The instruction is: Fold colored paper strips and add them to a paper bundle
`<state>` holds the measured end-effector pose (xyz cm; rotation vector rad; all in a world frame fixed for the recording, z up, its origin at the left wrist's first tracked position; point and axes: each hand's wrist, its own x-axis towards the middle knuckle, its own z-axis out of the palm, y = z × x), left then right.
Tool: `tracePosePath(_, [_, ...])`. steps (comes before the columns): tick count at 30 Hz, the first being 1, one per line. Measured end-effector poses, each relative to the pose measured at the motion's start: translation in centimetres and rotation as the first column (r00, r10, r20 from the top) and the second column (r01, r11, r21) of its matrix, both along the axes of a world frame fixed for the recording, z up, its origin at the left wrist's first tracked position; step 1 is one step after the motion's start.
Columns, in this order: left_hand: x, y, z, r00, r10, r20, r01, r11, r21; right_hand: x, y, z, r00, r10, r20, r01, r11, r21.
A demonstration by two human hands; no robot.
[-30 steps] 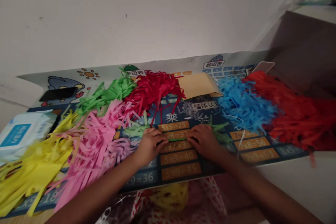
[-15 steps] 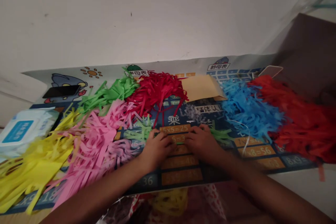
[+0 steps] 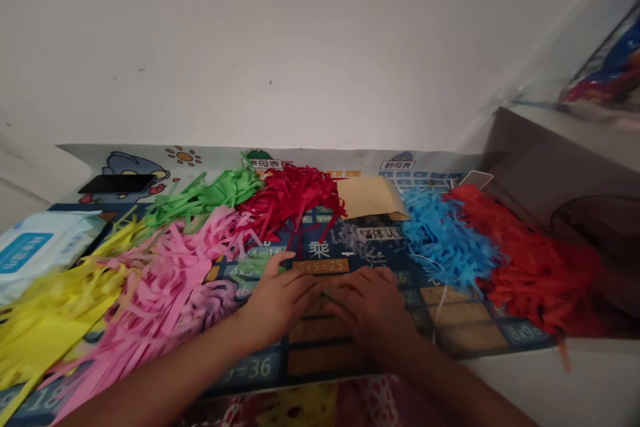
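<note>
Wall: plain white, behind everything.
Tabletop mat (image 3: 260, 367): printed w/ multiplication sums & cartoon figures, covers tabletop, back edge curls up the wall.
Paper-strip heaps, L to R: yellow heap (image 3: 45, 307), pink heap (image 3: 165, 280), green heap (image 3: 200, 195), dark red heap (image 3: 293, 197), blue heap (image 3: 445, 240), bright red heap (image 3: 530, 267).
Wipes pack (image 3: 35, 247): white/blue, far left, beside yellow heap.
Brown envelope (image 3: 370, 197): flat, btwn dark red & blue heaps.
Phone (image 3: 117, 183): black, back left, near wall.
Left hand (image 3: 280, 300): palm down on mat centre, fingers curled low, tips touching the green strip.
Right hand (image 3: 367, 303): palm down just beside left hand, fingers bent onto same strip; whether pinched or only pressed, cannot tell.
Green strip (image 3: 329, 295): thin, mostly hidden, lies on mat btwn the two hands.
</note>
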<state>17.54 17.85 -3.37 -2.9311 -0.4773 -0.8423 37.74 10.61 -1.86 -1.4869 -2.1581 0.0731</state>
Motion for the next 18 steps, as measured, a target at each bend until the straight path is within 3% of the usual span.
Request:
tracePosePath(2, [-0.9,-0.7,2.1,0.996,-0.075,0.054,0.074,0.997,0.025,-0.5,-0.8,1.4,0.947,-0.009,-0.321,-0.053,0.981,-0.184])
tracePosePath(3, [-1.2,-1.0,2.7,0.994,-0.091,0.067,0.091,0.996,0.011,-0.7,-1.0,1.7,0.874,-0.040,-0.485,-0.133,0.939,-0.318])
tracePosePath(6, [-1.7,-1.9,3.0,0.990,-0.079,0.114,0.088,0.993,-0.077,-1.4,-0.9,1.0,0.507,-0.344,-0.790,-0.409,0.711,-0.572])
tracePosePath(8, [-1.7,-2.3,2.3,0.983,-0.044,0.179,0.068,0.989,-0.129,-1.9,-0.9,0.0,0.307,-0.504,-0.808,-0.469,0.659,-0.589])
tracePosePath(11, [-1.0,-3.1,1.3,0.949,0.039,0.312,0.017,0.984,-0.175,-3.2,-1.3,-1.4,0.150,-0.497,-0.855,-0.415,0.753,-0.510])
tracePosePath(14, [0.0,-4.1,0.9,0.894,0.186,0.407,-0.058,0.950,-0.306,-4.6,-2.1,-2.1,0.082,-0.393,-0.916,-0.249,0.882,-0.401])
tracePosePath(18, [0.9,-5.2,0.7,0.843,0.318,0.434,-0.076,0.869,-0.489,-5.4,-2.4,-2.4,0.050,-0.357,-0.933,-0.102,0.927,-0.360])
